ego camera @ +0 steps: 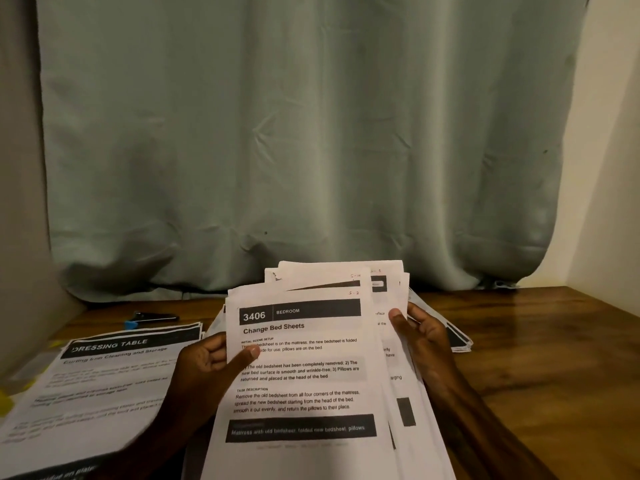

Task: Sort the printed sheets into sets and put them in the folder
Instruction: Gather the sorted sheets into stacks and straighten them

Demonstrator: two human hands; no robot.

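We see a fan of thin white printed sheets (301, 372) held over the glossy wooden table (526, 344). The left hand (207, 362) pinches its left edge and the right hand (420, 336) grips its right edge. The fan half hides a flat pile (457, 336) behind it. Another stack (110, 372) lies to the left, below a creased curtain (311, 140).

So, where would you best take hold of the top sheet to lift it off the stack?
At its left edge, from the left: the top sheet is fanned leftward off the stack, so that edge is free. The left hand pinches there; the right hand holds the rest.
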